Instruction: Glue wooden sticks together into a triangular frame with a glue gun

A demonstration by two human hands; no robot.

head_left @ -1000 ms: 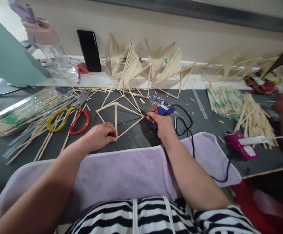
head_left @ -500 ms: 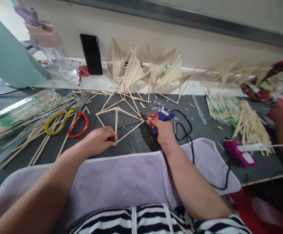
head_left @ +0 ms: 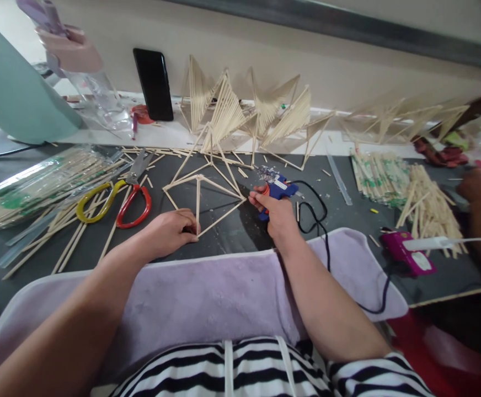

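Observation:
A frame of thin wooden sticks (head_left: 219, 220), joined into triangles with a raised point, stands on the dark table. My left hand (head_left: 176, 231) is closed on its near corner, at the foot of an upright stick. With fingertips pinched together, my right hand (head_left: 276, 212) is at the frame's right corner. Directly behind and partly under that hand is a blue glue gun (head_left: 284, 188) with an orange trigger and a residue-covered front; my hand hides part of its handle. A second stick frame (head_left: 211, 144) stands just behind the first.
Scissors (head_left: 133, 184), loose sticks (head_left: 69, 245) and bagged sticks (head_left: 37, 190) lie left. Finished stick models (head_left: 228, 110) and a phone (head_left: 153, 85) line the wall. To the right are a stick pile (head_left: 428, 212), a magenta power adapter (head_left: 406, 252) and another person's hand (head_left: 480, 190).
The view has tilted slightly, so the scene sits a little higher in the picture. Both hands, the stick frame and the glue gun keep nearly the same places.

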